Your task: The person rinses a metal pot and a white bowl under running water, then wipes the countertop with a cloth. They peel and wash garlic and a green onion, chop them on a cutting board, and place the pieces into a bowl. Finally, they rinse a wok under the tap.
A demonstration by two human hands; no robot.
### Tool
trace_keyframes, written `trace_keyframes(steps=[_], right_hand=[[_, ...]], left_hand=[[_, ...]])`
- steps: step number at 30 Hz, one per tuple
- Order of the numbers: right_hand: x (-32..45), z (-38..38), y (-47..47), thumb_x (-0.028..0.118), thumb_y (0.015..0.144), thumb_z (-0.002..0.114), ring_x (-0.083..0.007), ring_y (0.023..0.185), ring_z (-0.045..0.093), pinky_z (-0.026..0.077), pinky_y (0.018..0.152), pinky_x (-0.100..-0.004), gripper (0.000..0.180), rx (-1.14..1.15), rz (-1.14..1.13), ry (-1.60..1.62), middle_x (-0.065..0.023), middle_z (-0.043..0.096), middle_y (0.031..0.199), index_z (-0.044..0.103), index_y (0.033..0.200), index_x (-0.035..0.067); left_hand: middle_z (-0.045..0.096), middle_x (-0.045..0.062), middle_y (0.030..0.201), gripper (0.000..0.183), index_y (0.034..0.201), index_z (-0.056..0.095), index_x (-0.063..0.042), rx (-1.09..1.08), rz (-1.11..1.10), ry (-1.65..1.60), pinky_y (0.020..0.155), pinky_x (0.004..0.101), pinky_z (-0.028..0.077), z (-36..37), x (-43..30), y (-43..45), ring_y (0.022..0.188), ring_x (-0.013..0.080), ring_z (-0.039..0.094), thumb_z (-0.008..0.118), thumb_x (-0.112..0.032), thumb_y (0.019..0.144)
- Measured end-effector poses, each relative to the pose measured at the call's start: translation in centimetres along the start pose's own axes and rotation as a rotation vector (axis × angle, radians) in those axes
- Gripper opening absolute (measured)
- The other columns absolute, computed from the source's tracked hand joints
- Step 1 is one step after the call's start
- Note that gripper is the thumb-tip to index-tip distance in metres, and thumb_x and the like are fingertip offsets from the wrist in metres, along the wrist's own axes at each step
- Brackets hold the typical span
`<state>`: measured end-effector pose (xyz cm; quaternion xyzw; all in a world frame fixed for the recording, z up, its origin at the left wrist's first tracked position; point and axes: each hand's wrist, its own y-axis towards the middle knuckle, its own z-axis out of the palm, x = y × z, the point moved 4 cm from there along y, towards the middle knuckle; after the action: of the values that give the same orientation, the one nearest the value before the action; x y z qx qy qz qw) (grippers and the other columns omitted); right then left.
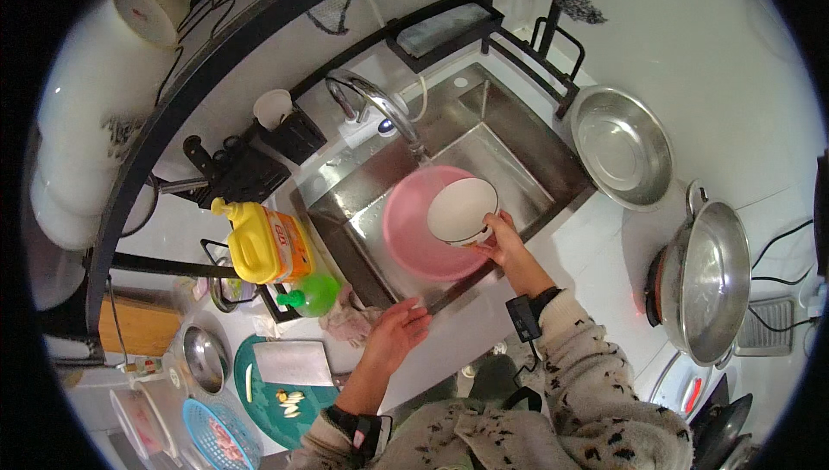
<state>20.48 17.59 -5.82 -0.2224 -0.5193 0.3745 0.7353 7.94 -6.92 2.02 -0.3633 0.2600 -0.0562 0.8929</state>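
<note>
My right hand grips the rim of a white bowl with a thin dark edge. The bowl is tilted over a pink plastic basin, which stands in the stainless steel sink. Above the basin's far rim is the spout of a chrome faucet; whether water is running is hard to tell. Just outside the sink's front left corner, my left hand hovers empty with its fingers loosely extended. A crumpled pinkish cloth lies close to it.
A cleaver and cut pieces lie on a green cutting board, near a blue basket of meat. Left of the sink stand a yellow detergent jug and green bottle. At right are a steel basin and large pan.
</note>
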Motion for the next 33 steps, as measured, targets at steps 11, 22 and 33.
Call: trace_keyframes(steps=[11,22,33], right_hand=[[-6.5,-1.7,10.0,0.010,0.077,0.050,-0.0315,0.097,0.055,0.049,0.074,-0.0535,0.045,0.165,0.111,0.052,-0.0140,0.054,0.108,0.045,0.121,0.007],[-9.6,-3.3,12.8,0.006,0.080,0.052,-0.0285,0.083,0.056,0.052,0.067,-0.0423,0.026,0.082,0.119,-0.056,-0.0115,0.053,0.101,0.050,0.106,0.003],[-4.0,0.6,-0.8,0.011,0.083,0.057,-0.0185,0.084,0.055,0.048,0.074,-0.0315,0.030,0.158,-0.070,-0.145,-0.0068,0.056,0.094,0.053,0.112,0.005]], left_hand=[[0.060,0.008,0.101,0.029,0.112,0.053,-0.008,-0.033,0.030,-0.023,0.079,0.0374,0.048,-2.0,-1.0,8.4,0.095,0.0233,0.058,0.054,-0.020,0.086],[0.060,0.008,0.095,0.018,0.098,0.056,-0.009,-0.095,-0.043,-0.033,0.079,0.0371,0.048,-1.3,0.6,11.9,0.092,0.0230,0.058,0.059,-0.019,0.083],[0.058,0.003,0.102,0.019,0.102,0.055,-0.011,-0.115,0.063,-0.009,0.077,0.0348,0.048,0.0,-0.8,7.0,0.097,0.0192,0.057,0.058,-0.019,0.085]])
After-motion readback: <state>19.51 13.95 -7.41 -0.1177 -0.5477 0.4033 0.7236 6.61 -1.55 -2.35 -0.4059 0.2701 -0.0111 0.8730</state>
